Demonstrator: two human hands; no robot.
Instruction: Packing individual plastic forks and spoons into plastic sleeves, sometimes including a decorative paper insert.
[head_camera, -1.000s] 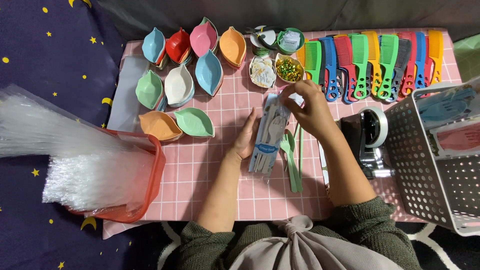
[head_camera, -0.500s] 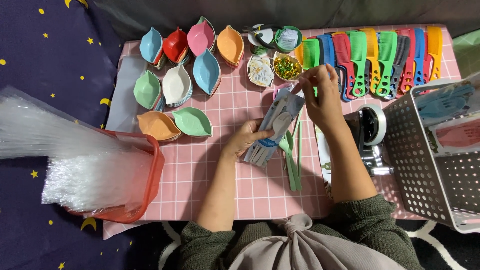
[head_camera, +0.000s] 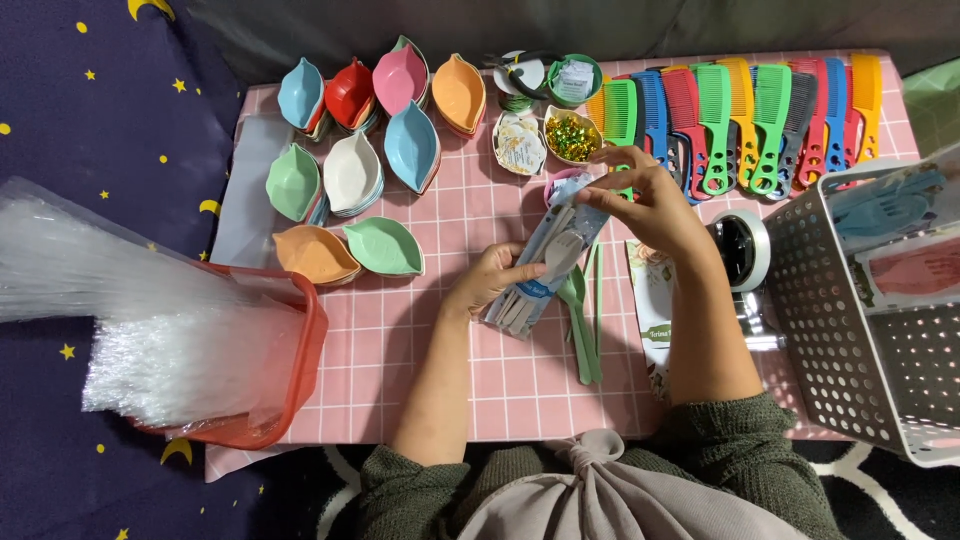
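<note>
A clear packet of pale cutlery (head_camera: 552, 262) lies slanted on the pink checked cloth (head_camera: 520, 380) in the head view. My left hand (head_camera: 492, 276) grips its lower side. My right hand (head_camera: 640, 196) pinches the packet's top end near a small pink dish. Loose green cutlery (head_camera: 582, 318) lies just right of the packet, beside a printed card (head_camera: 655, 320).
Leaf-shaped dishes (head_camera: 372, 160) in several colours sit at the back left, coloured combs (head_camera: 740, 120) at the back right. A red tub of clear bags (head_camera: 190, 350) stands left, a white perforated basket (head_camera: 880, 330) right. A tape dispenser (head_camera: 742, 252) is by my right forearm.
Both hands lifted and tilted the packet; my right hand moved from its middle up to its top end, and the packet now slants toward the upper right.
</note>
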